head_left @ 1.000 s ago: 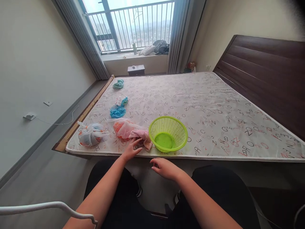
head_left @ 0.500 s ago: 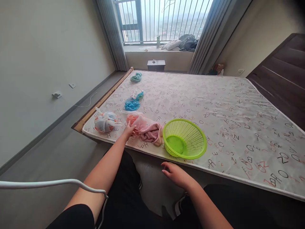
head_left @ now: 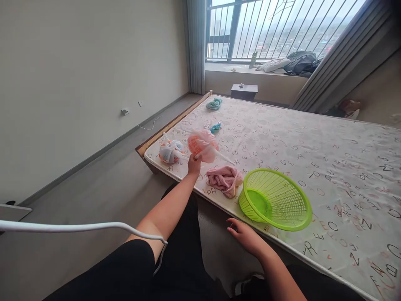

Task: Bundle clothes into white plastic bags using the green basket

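My left hand (head_left: 194,164) is closed on a pink and white plastic bag (head_left: 203,145), held up above the mattress. Just below it to the right lies a crumpled pink towel (head_left: 224,179). A green plastic basket (head_left: 275,198) stands beside the towel, near the mattress edge. My right hand (head_left: 244,235) hangs in front of that edge, fingers loosely curved and apart, touching nothing. To the left of the held bag sits a white plastic bag (head_left: 171,151) with orange marks. A blue bag (head_left: 215,127) is partly hidden behind the pink one.
The mattress (head_left: 272,144) with printed letters lies in a wooden bed frame (head_left: 175,128). A teal bundle (head_left: 214,104) rests at its far left corner. A white cable (head_left: 78,227) crosses by my left arm. A small bedside table (head_left: 244,89) stands below the window.
My left hand has taken hold of the pink bag and lifted it off the towel, up and away. The view has turned left. My right hand stays empty.
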The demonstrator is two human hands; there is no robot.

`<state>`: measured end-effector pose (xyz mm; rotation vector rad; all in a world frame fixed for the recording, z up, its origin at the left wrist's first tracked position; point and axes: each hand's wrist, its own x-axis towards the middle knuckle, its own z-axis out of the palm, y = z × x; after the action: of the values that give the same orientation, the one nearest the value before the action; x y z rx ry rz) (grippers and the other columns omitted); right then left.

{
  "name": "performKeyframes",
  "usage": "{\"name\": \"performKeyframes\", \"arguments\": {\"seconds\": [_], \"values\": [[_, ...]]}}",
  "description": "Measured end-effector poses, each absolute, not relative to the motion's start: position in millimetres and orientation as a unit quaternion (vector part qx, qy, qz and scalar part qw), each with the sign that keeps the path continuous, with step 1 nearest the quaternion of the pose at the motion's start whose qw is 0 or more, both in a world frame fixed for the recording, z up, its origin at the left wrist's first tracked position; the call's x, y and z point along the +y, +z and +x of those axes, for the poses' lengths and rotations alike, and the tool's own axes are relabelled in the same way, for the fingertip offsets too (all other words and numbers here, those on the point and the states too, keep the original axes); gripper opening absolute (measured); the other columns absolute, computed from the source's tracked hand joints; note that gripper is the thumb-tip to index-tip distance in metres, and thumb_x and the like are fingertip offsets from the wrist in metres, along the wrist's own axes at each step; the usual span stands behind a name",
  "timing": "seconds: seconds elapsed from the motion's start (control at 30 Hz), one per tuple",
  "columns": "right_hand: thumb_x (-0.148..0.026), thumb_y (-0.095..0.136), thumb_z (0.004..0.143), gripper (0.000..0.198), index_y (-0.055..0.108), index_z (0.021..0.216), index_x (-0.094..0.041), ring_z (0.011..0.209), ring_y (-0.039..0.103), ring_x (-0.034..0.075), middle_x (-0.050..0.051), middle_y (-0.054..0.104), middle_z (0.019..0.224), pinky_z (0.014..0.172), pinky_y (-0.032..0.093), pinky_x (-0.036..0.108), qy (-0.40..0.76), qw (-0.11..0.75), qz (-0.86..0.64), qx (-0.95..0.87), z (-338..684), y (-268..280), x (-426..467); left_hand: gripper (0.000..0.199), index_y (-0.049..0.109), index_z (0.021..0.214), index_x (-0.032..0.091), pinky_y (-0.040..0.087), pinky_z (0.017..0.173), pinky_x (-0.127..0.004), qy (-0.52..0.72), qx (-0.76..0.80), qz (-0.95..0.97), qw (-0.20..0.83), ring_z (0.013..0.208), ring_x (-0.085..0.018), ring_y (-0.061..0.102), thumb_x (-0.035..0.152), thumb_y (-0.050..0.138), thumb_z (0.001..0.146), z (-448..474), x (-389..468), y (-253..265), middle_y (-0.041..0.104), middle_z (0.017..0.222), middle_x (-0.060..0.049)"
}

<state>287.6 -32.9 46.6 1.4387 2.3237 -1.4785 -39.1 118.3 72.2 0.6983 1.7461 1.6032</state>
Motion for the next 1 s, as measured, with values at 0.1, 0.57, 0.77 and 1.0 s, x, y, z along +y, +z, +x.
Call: {"name": "performKeyframes", "arguments": {"seconds": [0.1,0.57,0.77,1.0], "values": [[-0.039,0.057,0.097,0.047,0.071,0.136,-0.017,0.117,0.073,0.030,0.016,0.078,0.126,0.106,0.054,0.042,-0.470,0.015,0.450,0.759,282.0,46.1,-33.3,0.018,0.059,0.116,0.017,0.054,0.096,-0.030,0.672,0.619,0.231,0.335,0.111,-0.018,0.065,0.023,0.056,0.100,-43.1,88.1,82.1,0.071,0.118,-0.012],[-0.057,0.048,0.099,0.049,0.073,0.117,-0.020,0.071,0.062,0.025,0.006,0.067,0.077,0.074,0.056,0.040,-0.379,-0.319,0.544,0.677,284.4,124.7,-64.3,0.043,0.068,0.071,0.017,0.050,0.072,-0.034,0.562,0.539,0.513,0.360,0.070,-0.019,0.054,0.059,0.063,0.081,-18.9,-94.4,106.7,0.065,0.070,-0.004],[-0.044,0.066,0.096,0.049,0.063,0.142,-0.027,0.125,0.064,0.030,0.014,0.066,0.135,0.109,0.055,0.048,-0.306,-0.383,0.470,0.734,301.0,139.6,-138.3,0.038,0.077,0.073,0.019,0.055,0.076,-0.036,0.389,0.501,0.658,0.406,0.074,-0.025,0.064,0.054,0.064,0.083,-10.0,-116.8,116.8,0.076,0.077,-0.007],[-0.040,0.080,0.091,0.081,0.045,0.162,-0.024,0.127,0.063,0.036,0.018,0.060,0.149,0.109,0.056,0.053,-0.234,-0.162,0.581,0.763,303.9,82.8,-127.8,0.029,0.086,0.095,0.027,0.057,0.104,-0.053,0.161,0.446,0.755,0.454,0.106,-0.039,0.075,0.047,0.069,0.083,37.6,-71.0,55.7,0.083,0.109,-0.009]]}}
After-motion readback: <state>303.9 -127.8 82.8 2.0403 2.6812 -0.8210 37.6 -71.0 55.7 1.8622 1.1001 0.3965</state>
